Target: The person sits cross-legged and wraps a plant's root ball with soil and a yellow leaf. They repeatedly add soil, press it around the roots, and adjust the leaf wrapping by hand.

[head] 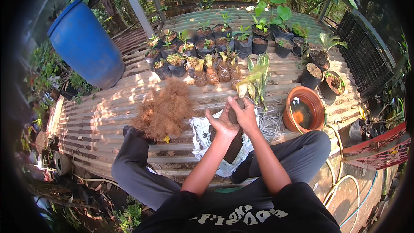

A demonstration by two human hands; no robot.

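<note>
A lump of dark soil [233, 115], packed round the base of a yellow-green leafy cutting [243, 88], is held between my two hands. My left hand [223, 123] cups the lump from the left with its thumb spread away. On the other side, my right hand [247, 115] wraps it with thumb and fingers. Below them, a white plastic sheet [199, 132] bears a heap of dark soil [234, 150]. Loose brown coir fibre [165, 108] lies to the left. Thin white plastic strings [271, 124] spread at the right, near upright variegated snake plant leaves [263, 71].
Several fibre-wrapped cuttings [212, 75] stand ahead, before rows of potted seedlings [205, 47] in black bags. A terracotta-coloured pot [318, 123] holding water is at right, beside a hose [339, 155]. A blue barrel [85, 45] stands on the left of the corrugated metal sheet [106, 113].
</note>
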